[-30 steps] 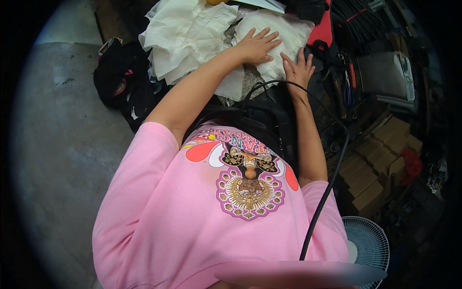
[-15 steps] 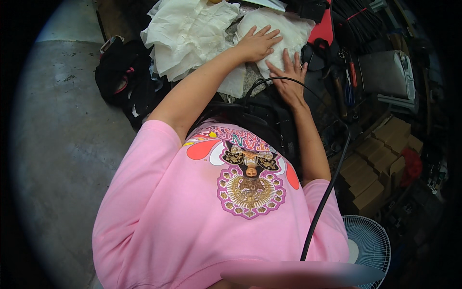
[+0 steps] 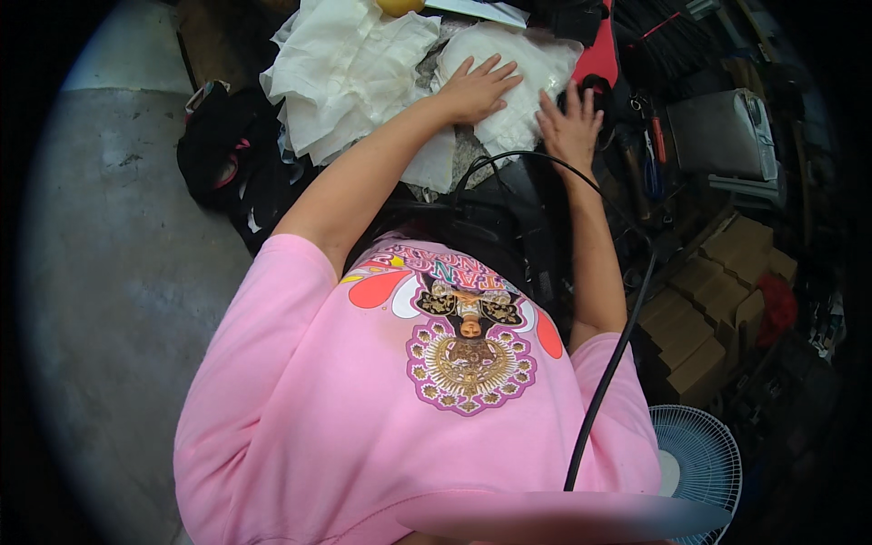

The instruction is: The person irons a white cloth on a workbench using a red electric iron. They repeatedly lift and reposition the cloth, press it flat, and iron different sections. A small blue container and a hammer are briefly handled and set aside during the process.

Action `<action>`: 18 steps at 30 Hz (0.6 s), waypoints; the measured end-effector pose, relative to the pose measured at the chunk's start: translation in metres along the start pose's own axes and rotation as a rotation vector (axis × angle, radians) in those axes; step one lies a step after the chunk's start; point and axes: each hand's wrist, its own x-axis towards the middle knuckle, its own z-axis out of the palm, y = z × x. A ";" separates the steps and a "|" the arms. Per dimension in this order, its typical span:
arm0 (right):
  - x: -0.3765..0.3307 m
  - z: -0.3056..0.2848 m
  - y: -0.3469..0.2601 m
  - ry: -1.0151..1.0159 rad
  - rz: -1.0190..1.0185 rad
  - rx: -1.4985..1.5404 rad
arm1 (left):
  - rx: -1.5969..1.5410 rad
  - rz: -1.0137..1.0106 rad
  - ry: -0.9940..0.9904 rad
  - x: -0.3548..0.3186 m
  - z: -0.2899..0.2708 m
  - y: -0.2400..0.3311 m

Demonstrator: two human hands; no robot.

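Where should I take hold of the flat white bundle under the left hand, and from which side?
Probably pinch the flat white bundle by its right edge, coming from the right: it looks soft and thin-edged, the left hand lies over its left part, and the right hand is spread beside that edge.

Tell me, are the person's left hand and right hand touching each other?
Apart: the head view shows white material in plain sight between the spread fingers of the left hand and the right hand.
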 end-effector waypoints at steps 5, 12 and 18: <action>-0.015 0.001 -0.003 -0.007 -0.073 0.140 | -0.021 0.011 -0.048 0.000 -0.005 -0.002; -0.001 -0.010 0.024 0.129 0.049 0.247 | -0.018 0.012 -0.044 0.000 -0.004 -0.002; 0.021 0.016 0.008 0.037 -0.006 -0.098 | -0.014 0.004 -0.069 0.001 -0.006 -0.001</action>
